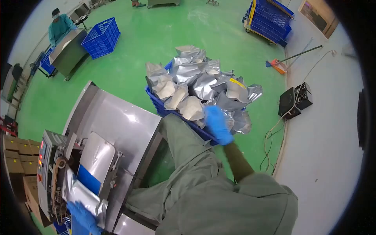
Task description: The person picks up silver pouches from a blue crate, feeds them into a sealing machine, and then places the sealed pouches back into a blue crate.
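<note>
My left hand, in a blue glove, lies on the lower end of a silver foil pouch, its fingers stretched out over the foil. That pouch lies along the belt side of a band sealing machine with lit red digits. On my other side, my right hand, also blue-gloved, reaches onto the near edge of a heap of filled foil pouches. Its fingertips are blurred and partly hidden among the pouches, so a grip cannot be made out. A blue basket holds the heap.
A steel worktable carries the sealer and a tilted metal plate. Cardboard boxes stand at left. Farther off, a person in a teal gown works beside a blue crate. Speakers and loose cables lie along the right wall.
</note>
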`<act>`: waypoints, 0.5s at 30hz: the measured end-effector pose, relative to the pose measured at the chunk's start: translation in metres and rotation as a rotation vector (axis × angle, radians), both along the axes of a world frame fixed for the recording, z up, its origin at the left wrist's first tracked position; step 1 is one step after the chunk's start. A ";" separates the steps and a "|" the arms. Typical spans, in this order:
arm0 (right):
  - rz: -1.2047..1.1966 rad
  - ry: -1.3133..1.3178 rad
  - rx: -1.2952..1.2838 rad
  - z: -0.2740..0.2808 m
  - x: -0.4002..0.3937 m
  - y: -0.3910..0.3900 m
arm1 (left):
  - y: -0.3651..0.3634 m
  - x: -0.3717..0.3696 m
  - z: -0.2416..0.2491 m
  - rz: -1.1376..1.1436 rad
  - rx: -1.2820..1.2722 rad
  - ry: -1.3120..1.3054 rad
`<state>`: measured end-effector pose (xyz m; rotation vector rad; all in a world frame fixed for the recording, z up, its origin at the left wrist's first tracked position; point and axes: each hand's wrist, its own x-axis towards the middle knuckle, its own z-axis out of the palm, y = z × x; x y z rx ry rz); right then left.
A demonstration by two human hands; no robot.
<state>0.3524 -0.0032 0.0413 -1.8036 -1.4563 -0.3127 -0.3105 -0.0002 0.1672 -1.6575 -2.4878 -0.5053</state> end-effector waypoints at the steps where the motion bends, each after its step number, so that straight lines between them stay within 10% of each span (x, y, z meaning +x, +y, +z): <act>1: -0.073 0.564 0.108 0.052 0.008 -0.041 | -0.005 -0.029 -0.008 -0.005 0.033 -0.110; 4: -0.613 0.357 -0.025 0.060 0.089 -0.098 | -0.012 -0.027 0.034 0.142 0.007 0.022; 7: -0.387 -0.085 0.092 0.063 0.114 -0.094 | 0.002 0.001 0.039 -0.142 0.140 0.426; 8: -0.373 -0.088 0.099 0.058 0.129 -0.086 | -0.001 0.027 0.051 -0.431 0.261 -0.098; 9: -0.262 -0.115 0.065 0.047 0.147 -0.075 | 0.007 0.086 0.062 -0.251 0.293 -0.270; 10: -0.145 -0.148 0.032 0.047 0.161 -0.065 | 0.010 0.151 0.105 0.076 0.048 -0.060; 15: 0.134 -0.163 0.065 0.196 0.147 0.022 | 0.051 0.139 0.078 -0.449 0.306 -0.471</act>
